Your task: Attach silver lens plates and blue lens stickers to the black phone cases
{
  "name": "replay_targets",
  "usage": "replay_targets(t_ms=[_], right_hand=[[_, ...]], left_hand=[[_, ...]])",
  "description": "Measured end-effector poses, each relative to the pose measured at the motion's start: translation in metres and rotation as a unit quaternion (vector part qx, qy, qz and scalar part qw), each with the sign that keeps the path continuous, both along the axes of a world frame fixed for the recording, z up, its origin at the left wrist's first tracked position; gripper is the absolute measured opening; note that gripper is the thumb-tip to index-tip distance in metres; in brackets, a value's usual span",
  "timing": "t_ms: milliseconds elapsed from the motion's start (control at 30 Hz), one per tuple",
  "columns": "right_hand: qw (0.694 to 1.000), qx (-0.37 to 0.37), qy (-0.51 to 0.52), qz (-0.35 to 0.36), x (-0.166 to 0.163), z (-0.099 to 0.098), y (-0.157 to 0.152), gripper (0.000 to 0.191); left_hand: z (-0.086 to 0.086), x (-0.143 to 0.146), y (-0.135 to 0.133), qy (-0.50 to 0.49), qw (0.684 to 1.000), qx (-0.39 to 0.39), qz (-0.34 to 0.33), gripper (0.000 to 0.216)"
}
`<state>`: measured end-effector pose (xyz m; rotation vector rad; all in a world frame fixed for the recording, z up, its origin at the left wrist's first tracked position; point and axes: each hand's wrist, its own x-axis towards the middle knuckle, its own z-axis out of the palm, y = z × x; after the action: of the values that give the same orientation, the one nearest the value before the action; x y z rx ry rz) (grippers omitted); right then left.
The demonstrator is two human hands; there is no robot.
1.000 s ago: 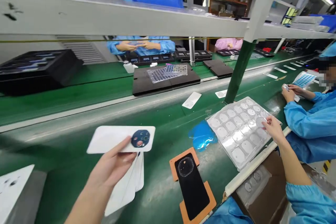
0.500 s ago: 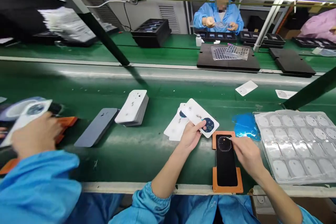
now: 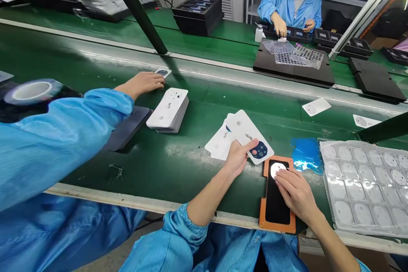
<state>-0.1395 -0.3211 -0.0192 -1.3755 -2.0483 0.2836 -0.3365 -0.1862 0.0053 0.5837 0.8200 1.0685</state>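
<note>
My left hand (image 3: 237, 157) pinches a white phone back panel (image 3: 247, 125) by its dark blue camera circle, thumb on top. Under it lie further white panels (image 3: 219, 142), fanned out on the green bench. An orange frame (image 3: 262, 212) near the front edge holds a black phone-shaped panel (image 3: 276, 206). At the upper end of that black panel, the fingertips of my right hand (image 3: 293, 189) are closed together on a white round piece (image 3: 277, 169). The fingers partly cover the piece.
A clear tray (image 3: 350, 182) of round pieces stands right, beside blue film (image 3: 306, 155). A stack of white panels (image 3: 168, 110) stands left. A co-worker's hand (image 3: 143, 85) reaches in there, near a dark grey panel (image 3: 127, 129). A green post (image 3: 382, 129) rises right.
The white round piece now lies over the black panel's camera area, under my right fingers. The co-worker's arm on the left has swung forward and set a panel beyond the stack. The view has tilted.
</note>
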Motion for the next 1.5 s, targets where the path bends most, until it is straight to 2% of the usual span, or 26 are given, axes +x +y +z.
replay_targets(t_ms=[100,200,333,600,800,933,1033,1133,1233,1300,1400,1500], right_hand=[[0.996,0.008,0.063,-0.065,-0.01,0.018,0.008,0.024],[0.983,0.047,0.098,-0.15,-0.025,0.036,0.022,0.015],[0.967,0.086,0.114,-0.213,-0.038,0.047,0.042,0.01],[0.961,0.063,0.148,-0.224,-0.038,0.04,0.047,0.011],[0.957,0.046,0.171,-0.231,-0.038,0.038,0.048,0.012],[0.958,0.048,0.152,-0.238,-0.041,0.042,0.049,0.012],[0.96,0.055,0.12,-0.248,-0.044,0.043,0.05,0.015],[0.954,0.022,0.117,-0.274,-0.033,0.04,0.053,0.016],[0.916,-0.084,0.11,-0.376,0.008,0.033,0.056,0.015],[0.874,-0.18,0.045,-0.45,0.046,0.029,0.058,0.016],[0.843,-0.256,-0.054,-0.469,0.091,0.03,0.056,0.017],[0.853,-0.218,-0.089,-0.467,0.099,0.041,0.044,0.023]], left_hand=[[-0.006,0.01,-0.011,0.068,0.995,0.069,-0.035,0.039],[-0.007,0.019,-0.027,0.12,0.978,0.161,-0.062,0.048],[-0.005,0.023,-0.045,0.145,0.956,0.237,-0.092,0.056],[-0.008,0.021,-0.047,0.178,0.92,0.331,-0.111,0.05],[-0.014,0.022,-0.047,0.201,0.869,0.439,-0.103,0.048],[-0.018,0.023,-0.05,0.216,0.842,0.485,-0.096,0.05],[-0.018,0.025,-0.053,0.216,0.855,0.459,-0.107,0.048],[-0.017,0.026,-0.05,0.225,0.916,0.317,-0.099,0.045],[-0.015,0.025,-0.038,0.15,0.978,0.13,-0.063,0.054],[-0.013,0.024,-0.028,0.065,0.995,0.059,-0.046,0.057],[-0.008,0.021,-0.019,0.003,0.998,0.041,-0.039,0.055],[-0.001,0.014,-0.02,0.055,0.992,0.097,-0.051,0.053]])
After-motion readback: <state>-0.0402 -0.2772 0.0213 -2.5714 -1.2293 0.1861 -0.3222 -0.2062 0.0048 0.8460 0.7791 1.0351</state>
